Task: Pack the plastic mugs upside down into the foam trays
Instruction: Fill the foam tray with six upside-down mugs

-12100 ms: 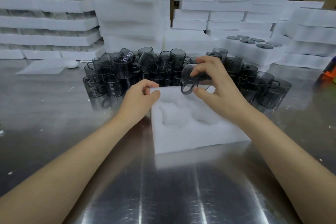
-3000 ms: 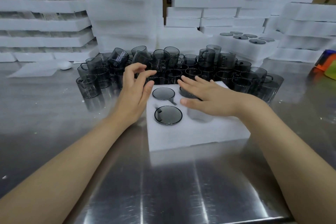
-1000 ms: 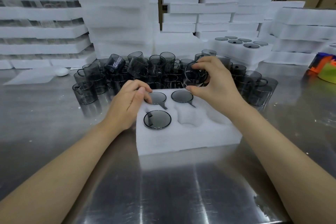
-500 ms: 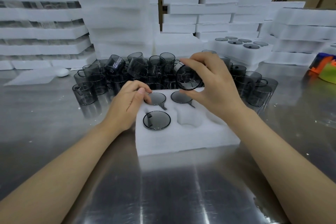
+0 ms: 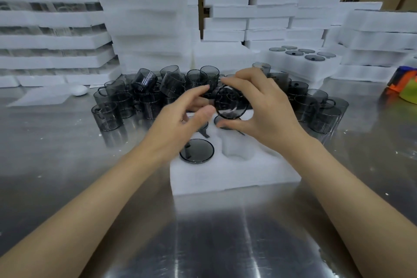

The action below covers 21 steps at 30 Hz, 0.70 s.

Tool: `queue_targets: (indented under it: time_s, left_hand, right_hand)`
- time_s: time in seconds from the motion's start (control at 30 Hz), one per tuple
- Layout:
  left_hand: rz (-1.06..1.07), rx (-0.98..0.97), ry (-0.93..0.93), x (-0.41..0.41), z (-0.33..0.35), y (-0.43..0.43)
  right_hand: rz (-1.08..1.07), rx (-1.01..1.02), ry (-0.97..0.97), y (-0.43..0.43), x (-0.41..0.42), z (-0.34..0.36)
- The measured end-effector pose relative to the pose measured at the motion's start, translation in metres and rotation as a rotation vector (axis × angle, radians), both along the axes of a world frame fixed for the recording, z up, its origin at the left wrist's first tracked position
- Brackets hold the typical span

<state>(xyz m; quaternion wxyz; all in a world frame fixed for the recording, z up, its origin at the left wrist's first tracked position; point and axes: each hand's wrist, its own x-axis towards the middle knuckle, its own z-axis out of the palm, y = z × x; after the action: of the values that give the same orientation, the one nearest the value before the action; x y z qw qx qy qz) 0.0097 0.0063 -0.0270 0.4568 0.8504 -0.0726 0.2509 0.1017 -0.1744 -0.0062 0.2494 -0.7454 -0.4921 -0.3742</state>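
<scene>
A steel table (image 5: 67, 142) filled the lower frame. White foam stacks (image 5: 144, 18) walled off the top, and a crowd of loose mugs (image 5: 126, 101) spread across the middle, kept within reach as stock. At centre lay the foam tray (image 5: 237, 176). The right hand (image 5: 268, 115) pinched a smoky mug (image 5: 230, 102) above the tray's far edge, thumb beneath and fingers over the top. One round end faced the camera, probably partway through being turned over. The left hand (image 5: 180, 119) hovered just beside it, thumb and forefinger spread and holding nothing, seemingly ready to help the turn; whether they touched the mug was unclear. A seated mug (image 5: 196, 150) sat base-up in the near-left pocket, and the empty pocket (image 5: 237, 149) to its right seemed a likely home. A filled tray (image 5: 302, 61) rested at upper right.
</scene>
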Motion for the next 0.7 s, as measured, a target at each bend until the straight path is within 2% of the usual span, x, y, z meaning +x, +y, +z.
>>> queue_targets:
  time_s: [0.07, 0.2, 0.37, 0.57, 0.7]
  left_hand:
    - [-0.034, -0.033, 0.047, 0.001, 0.000, -0.012]
    - [-0.054, -0.169, 0.049, 0.002, 0.001, -0.015]
    - [0.016, -0.259, 0.024, 0.001, 0.002, -0.008]
    - [0.081, -0.187, 0.044, 0.004, 0.006, -0.014]
    - [0.162, -0.197, 0.059, 0.008, 0.007, -0.011]
  right_hand:
    - [0.038, 0.020, 0.000, 0.003, -0.002, 0.000]
    - [0.208, -0.013, 0.159, 0.008, -0.003, -0.005]
    - [0.250, -0.018, 0.309, 0.008, 0.003, -0.007]
    - [0.224, -0.082, 0.109, 0.013, -0.006, -0.006]
    - [0.218, -0.128, 0.073, 0.015, -0.012, -0.005]
